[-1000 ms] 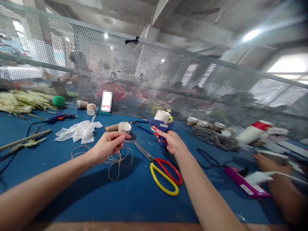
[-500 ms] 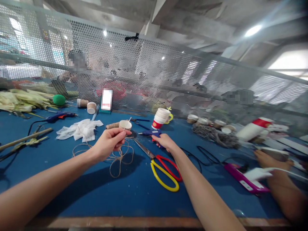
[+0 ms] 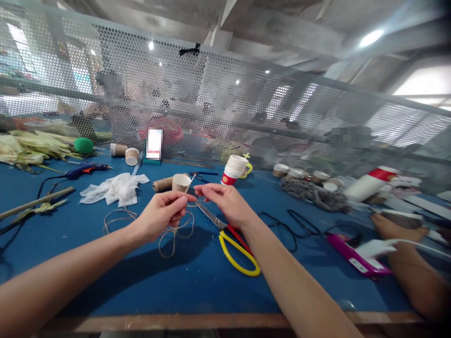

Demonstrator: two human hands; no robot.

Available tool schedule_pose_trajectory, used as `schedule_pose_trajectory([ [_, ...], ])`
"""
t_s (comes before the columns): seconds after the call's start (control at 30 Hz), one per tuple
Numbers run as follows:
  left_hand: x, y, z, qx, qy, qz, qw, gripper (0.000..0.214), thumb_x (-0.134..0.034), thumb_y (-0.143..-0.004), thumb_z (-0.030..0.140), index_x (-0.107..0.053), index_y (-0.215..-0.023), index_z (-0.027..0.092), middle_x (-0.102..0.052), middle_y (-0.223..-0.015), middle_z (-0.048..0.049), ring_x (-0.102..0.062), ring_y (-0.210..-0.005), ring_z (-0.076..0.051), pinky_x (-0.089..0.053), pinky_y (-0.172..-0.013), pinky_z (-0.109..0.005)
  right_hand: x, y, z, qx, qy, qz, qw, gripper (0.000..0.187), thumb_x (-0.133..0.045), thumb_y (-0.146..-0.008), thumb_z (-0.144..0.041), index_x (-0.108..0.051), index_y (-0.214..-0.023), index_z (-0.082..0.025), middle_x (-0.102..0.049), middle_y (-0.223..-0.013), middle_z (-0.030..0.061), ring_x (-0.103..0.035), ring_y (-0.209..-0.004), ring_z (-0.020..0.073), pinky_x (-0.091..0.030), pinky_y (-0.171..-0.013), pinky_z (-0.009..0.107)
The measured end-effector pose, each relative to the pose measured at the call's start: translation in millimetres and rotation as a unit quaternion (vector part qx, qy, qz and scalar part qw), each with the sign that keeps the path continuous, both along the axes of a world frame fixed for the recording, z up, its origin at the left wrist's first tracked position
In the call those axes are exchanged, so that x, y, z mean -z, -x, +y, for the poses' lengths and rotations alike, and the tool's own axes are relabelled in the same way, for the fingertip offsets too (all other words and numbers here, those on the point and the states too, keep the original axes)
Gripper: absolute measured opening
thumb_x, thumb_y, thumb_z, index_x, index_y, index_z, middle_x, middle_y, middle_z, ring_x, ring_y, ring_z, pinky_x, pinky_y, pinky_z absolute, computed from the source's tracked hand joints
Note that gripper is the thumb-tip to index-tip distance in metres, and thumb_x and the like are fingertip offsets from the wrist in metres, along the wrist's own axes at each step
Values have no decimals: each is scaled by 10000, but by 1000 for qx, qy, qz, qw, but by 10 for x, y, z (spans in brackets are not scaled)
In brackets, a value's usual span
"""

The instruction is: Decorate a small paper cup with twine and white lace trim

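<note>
My left hand (image 3: pixel 162 215) is raised over the blue table (image 3: pixel 148 281), its fingers pinched on a thin strand of jute twine (image 3: pixel 174 232) that loops down onto the table. My right hand (image 3: pixel 225 203) hovers just right of it, fingers loosely apart and holding nothing, its fingertips close to the left hand's pinch. A small paper cup (image 3: pixel 181 182) stands right behind the left hand. Scissors (image 3: pixel 234 244) with yellow and red handles lie under my right wrist.
A white and red stack of cups (image 3: pixel 235 170), a twine spool (image 3: pixel 162 184), a crumpled white cloth (image 3: pixel 116 188), a blue glue gun (image 3: pixel 86 170) and dried husks (image 3: pixel 31 148) lie around. A perforated metal screen (image 3: pixel 211 108) closes the far side. Another person's arm (image 3: pixel 412 263) rests at the right by a magenta tool (image 3: pixel 355 260).
My right hand has set down the blue glue gun it held a second ago and moved left, up to the left hand. The left hand has stayed pinched on the twine.
</note>
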State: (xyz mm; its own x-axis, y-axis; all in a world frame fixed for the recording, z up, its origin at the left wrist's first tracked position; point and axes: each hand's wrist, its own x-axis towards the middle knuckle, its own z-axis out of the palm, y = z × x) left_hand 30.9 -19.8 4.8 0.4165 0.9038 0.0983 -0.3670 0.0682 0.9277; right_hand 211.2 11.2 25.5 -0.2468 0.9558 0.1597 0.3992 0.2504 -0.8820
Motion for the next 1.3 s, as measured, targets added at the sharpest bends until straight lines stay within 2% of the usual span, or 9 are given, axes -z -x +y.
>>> schedule_pose_trajectory([
  [0.07, 7, -40, -39, 8, 7, -8, 1000, 231, -619, -710, 351, -573, -738, 126, -411, -518, 56, -278, -391, -8, -159, -384, -179, -14, 203, -135, -62, 21, 148, 987, 229, -641, -684, -354, -667, -853, -202, -667, -877, 29, -601, -797, 146, -444, -762, 309],
  [0.13, 24, -70, -69, 14, 8, -9, 1000, 253, -622, -704, 361, -533, -668, 127, -405, -500, 61, -285, -388, -11, -174, -380, -174, 1, 344, -216, -61, 34, 225, 972, 155, -680, -647, -294, -665, -763, -193, -667, -817, 11, -594, -731, 121, -450, -734, 298],
  [0.33, 105, -61, -7, -11, -15, 11, 1000, 283, -610, -708, 359, -608, -840, 109, -494, -589, 26, -456, -508, -55, -397, -519, -215, -61, 338, -236, 0, -32, 289, 957, 65, -649, -684, -254, -636, -686, -190, -643, -705, -11, -556, -655, 89, -437, -664, 255],
  [0.47, 106, 11, 133, -75, -23, 47, 996, 258, -630, -684, 294, -622, -864, 109, -560, -654, 1, -541, -593, -89, -459, -676, -280, -183, 179, -257, 41, -102, 262, 959, 65, -627, -713, -251, -635, -732, -190, -626, -675, -10, -529, -584, 82, -418, -571, 237],
  [0.63, -5, 58, 223, -99, -75, 150, 981, 228, -526, -757, 276, -619, -886, 113, -541, -596, 12, -476, -460, -62, -409, -501, -220, -144, 160, -338, 34, -105, 156, 982, 109, -592, -749, -275, -636, -759, -176, -607, -633, 0, -524, -571, 95, -432, -556, 248],
  [0.87, -212, 18, 236, -74, -253, 319, 910, 159, -463, -791, 260, -558, -855, 149, -552, -462, 28, -499, -453, -88, -360, -492, -207, -53, 252, -352, -1, -80, 128, 989, 121, -572, -757, -290, -629, -774, -185, -588, -626, -6, -551, -532, 98, -465, -544, 258],
  [1.07, -262, -29, 172, -64, -155, 221, 961, 151, -495, -768, 265, -410, -671, 187, -498, -405, 64, -421, -322, -60, -287, -374, -179, 11, 234, -349, 20, -50, 181, 982, 122, -596, -738, -302, -575, -741, -182, -571, -598, -22, -495, -479, 68, -408, -446, 204],
  [1.17, -214, -30, 183, -63, -137, 219, 964, 159, -576, -708, 246, -485, -615, 154, -504, -442, 52, -366, -357, -38, -254, -376, -173, 43, 247, -355, 16, -35, 207, 978, 148, -584, -746, -324, -544, -725, -182, -542, -595, -35, -422, -418, 43, -323, -362, 176],
  [1.3, -188, -16, 220, -83, -150, 220, 960, 78, -614, -668, 189, -619, -615, 132, -599, -575, -4, -485, -540, -76, -376, -528, -202, 71, 263, -359, 2, -12, 233, 972, 155, -587, -744, -316, -521, -723, -177, -517, -593, -44, -364, -393, 25, -250, -325, 153],
])
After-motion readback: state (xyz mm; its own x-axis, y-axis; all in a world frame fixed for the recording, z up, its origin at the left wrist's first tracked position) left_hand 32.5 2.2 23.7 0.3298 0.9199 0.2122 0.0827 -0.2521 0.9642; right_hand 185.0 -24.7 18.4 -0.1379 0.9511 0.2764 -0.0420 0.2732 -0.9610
